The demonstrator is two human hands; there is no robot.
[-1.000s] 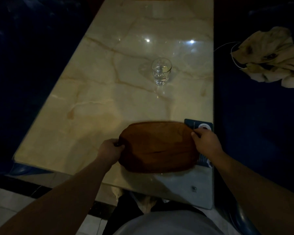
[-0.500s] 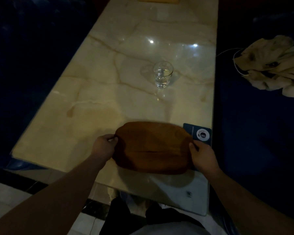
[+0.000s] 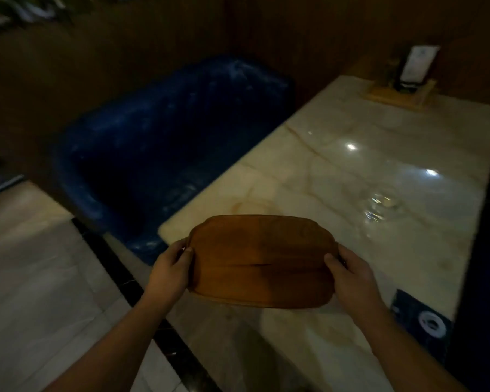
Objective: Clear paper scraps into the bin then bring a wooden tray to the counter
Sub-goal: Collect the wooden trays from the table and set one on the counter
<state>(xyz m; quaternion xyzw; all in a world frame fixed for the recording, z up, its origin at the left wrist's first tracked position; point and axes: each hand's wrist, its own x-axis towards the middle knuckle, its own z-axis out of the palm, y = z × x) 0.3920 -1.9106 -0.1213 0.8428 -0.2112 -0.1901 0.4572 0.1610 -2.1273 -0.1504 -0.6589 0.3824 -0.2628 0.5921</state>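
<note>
Tray in hand, counter yet to reach.
My left hand [image 3: 171, 268] and right hand [image 3: 351, 274] pinch the tray [image 3: 262, 261] ends above the table [image 3: 337, 176] corner; no scraps visible.

glass [image 3: 379, 206] motion-blurred, forearms cropped below

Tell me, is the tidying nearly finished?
Partly, it seems. Done: no paper scraps show on the marble table, though the bin is out of view. In hand: the left hand and right hand grip the two ends of the wooden tray, held up over the table's near corner. Left: carrying it to the counter, which isn't in sight. A blurred drinking glass stays on the table.
</note>
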